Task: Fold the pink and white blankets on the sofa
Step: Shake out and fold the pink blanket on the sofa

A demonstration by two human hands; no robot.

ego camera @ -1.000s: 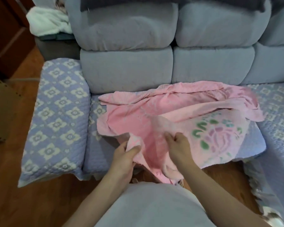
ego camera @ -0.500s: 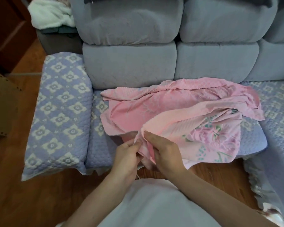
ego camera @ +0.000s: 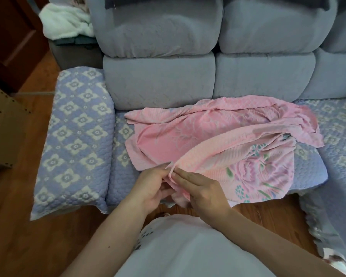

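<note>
**Head view: finding the edge of the pink blanket**

The head view shows the pink blanket [ego camera: 218, 140] lying crumpled on the sofa [ego camera: 158, 80] seat, its flowered end hanging over the front edge. The left hand [ego camera: 150, 188] and the right hand [ego camera: 204, 192] meet at a raised hem near the front; the fingers [ego camera: 185, 176] of both pinch that same bit of cloth between them. This looks like the opening step: hunting out an edge or corner, with no fold made yet. Next, the hands likely need to run apart along the hem to find two corners, then lift and shake the cloth flat. A white blanket [ego camera: 64, 21] sits bunched beyond the armrest, untouched.
</note>
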